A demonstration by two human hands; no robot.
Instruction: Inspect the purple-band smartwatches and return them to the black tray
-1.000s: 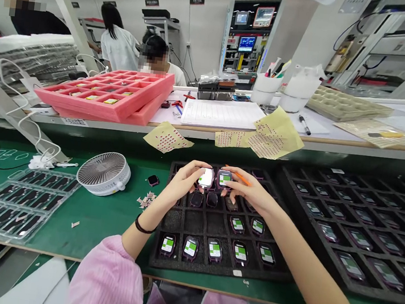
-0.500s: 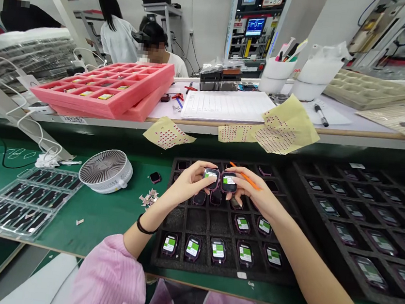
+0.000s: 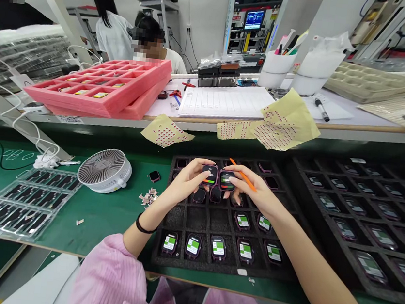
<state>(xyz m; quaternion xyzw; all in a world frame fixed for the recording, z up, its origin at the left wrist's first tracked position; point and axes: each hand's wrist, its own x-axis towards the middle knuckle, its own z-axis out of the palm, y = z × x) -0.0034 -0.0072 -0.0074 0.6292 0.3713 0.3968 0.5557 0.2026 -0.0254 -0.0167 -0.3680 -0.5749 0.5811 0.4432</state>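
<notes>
My left hand (image 3: 189,180) holds a dark smartwatch body (image 3: 209,175) with its screen lit, thumb on the glass. Beside it, a second watch body (image 3: 227,180) is gripped by my right hand (image 3: 253,187), which also has an orange stick (image 3: 245,177) tucked between its fingers. Both watches are side by side, screens up, over a black foam tray (image 3: 207,265). In its front row lie several watches with green and white screens, such as this one (image 3: 218,249). Watches with dark screens (image 3: 215,195) sit in cells just under my hands.
A round white fan (image 3: 105,170), a small loose watch part (image 3: 155,176) and a clear tray of black strips (image 3: 25,200) are at the left. Another black foam tray (image 3: 355,223) stands right. Pink foam trays (image 3: 112,105) and papers (image 3: 226,102) lie on the shelf.
Both watch screens have changed from green and white to mostly dark with coloured bands. My hands keep hold of the watches, and the view has shifted slightly.
</notes>
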